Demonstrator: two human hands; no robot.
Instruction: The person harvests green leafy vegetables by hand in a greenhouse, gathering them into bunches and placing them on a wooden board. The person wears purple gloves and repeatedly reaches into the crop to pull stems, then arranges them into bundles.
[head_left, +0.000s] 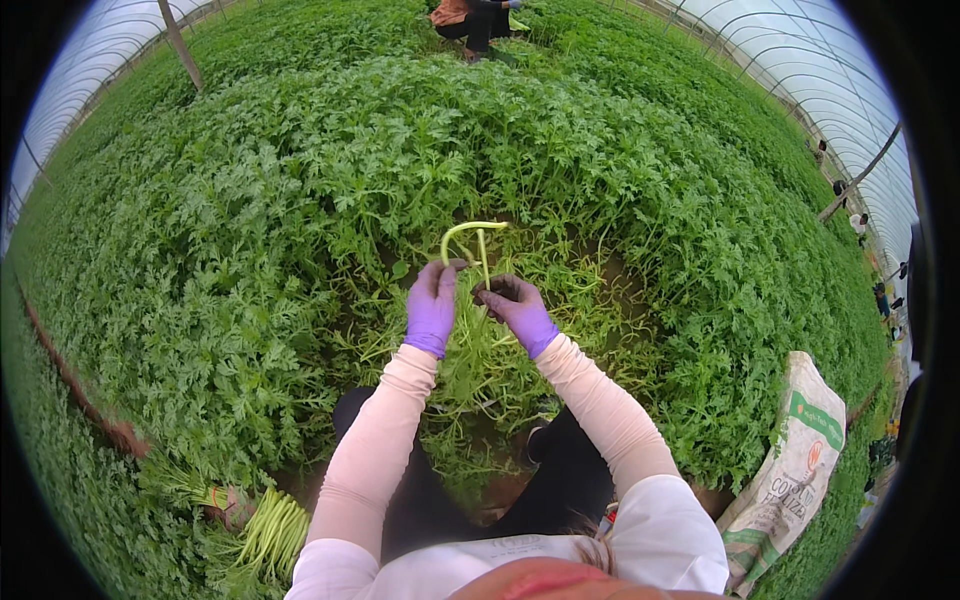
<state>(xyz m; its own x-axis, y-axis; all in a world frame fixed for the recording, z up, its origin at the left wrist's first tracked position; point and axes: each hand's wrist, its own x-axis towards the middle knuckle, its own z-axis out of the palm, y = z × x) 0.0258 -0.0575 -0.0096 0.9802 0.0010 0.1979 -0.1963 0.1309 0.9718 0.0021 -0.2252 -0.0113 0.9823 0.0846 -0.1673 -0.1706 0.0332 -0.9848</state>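
Both of my hands wear purple gloves with soiled fingers. My left hand (433, 306) grips a pale green leafy-vegetable stalk (454, 232) that bends over to the right above the fingers. Just to its right, my right hand (519, 309) pinches a straighter stalk (483, 259) between thumb and fingers. The top of this stalk reaches up to the bent one; whether they join cannot be told. Leafy green tops hang below the hands. Beneath them lies a patch of cut stems and yellowed leaves (577, 281) on dark soil.
Dense leafy green plants (360, 165) surround the patch. Cut stalks in bundles (274, 525) lie at lower left. A printed woven sack (802, 457) stands at right. Another person (476, 22) crouches ahead. A slanting pole (862, 172) stands under the greenhouse cover (817, 67).
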